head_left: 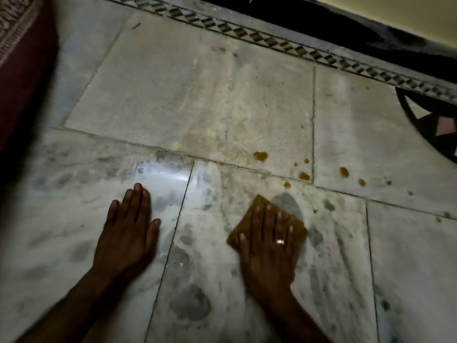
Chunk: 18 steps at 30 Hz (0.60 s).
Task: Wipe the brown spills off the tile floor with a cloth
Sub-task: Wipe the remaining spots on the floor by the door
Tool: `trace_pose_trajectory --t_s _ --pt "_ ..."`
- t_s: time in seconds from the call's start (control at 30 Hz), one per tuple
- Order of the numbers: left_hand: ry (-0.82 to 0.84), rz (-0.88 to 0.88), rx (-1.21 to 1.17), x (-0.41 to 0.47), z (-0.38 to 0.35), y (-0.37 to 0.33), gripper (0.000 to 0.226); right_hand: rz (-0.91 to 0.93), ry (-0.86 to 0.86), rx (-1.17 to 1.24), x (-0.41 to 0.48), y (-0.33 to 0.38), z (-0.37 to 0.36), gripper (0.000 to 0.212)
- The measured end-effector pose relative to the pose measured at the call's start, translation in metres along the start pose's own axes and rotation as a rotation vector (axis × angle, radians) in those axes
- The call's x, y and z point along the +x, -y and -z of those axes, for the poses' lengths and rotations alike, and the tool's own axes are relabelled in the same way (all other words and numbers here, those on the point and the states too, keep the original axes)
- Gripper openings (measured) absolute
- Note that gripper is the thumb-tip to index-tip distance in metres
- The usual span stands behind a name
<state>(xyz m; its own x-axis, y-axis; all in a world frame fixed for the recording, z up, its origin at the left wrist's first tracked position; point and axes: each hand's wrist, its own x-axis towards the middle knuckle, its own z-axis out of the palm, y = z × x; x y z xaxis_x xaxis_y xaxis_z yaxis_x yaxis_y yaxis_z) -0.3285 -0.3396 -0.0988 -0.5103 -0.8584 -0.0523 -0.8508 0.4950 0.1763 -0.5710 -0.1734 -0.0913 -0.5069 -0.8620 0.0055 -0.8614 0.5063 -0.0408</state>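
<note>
My right hand (268,246) lies flat on a folded mustard-brown cloth (257,206), pressing it against the marble tile floor (197,95). A ring shows on one finger. Beyond the cloth, several brown spill drops dot the floor: a heart-shaped blot (260,156), a drop near the tile joint (304,176), a small one (287,185) closest to the cloth, and two further right (344,172). My left hand (128,233) rests flat on the floor to the left, fingers together, holding nothing.
A dark red patterned fabric (22,58) hangs at the left edge. A black-and-white patterned border strip (272,43) runs along the far side before a black skirting and wall. A round black inlay (435,125) sits at the right.
</note>
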Motion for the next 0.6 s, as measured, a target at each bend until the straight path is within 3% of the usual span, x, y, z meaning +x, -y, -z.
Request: trace_pose_trajectory --t_s 0.13,0.3,0.6 --pt "-0.01 -0.107 -0.002 0.027 -0.005 -0.033 0.071 0.116 -0.011 0.026 -0.034 0.03 0.001 0.069" --pt "-0.025 -0.257 0.001 0.09 -0.01 -0.069 0.067 0.286 -0.036 0.098 0.033 0.052 0.0 0.065" --pt "-0.099 -0.21 -0.058 0.113 -0.013 -0.069 0.061 0.267 -0.109 0.12 0.168 0.041 -0.006 0.062"
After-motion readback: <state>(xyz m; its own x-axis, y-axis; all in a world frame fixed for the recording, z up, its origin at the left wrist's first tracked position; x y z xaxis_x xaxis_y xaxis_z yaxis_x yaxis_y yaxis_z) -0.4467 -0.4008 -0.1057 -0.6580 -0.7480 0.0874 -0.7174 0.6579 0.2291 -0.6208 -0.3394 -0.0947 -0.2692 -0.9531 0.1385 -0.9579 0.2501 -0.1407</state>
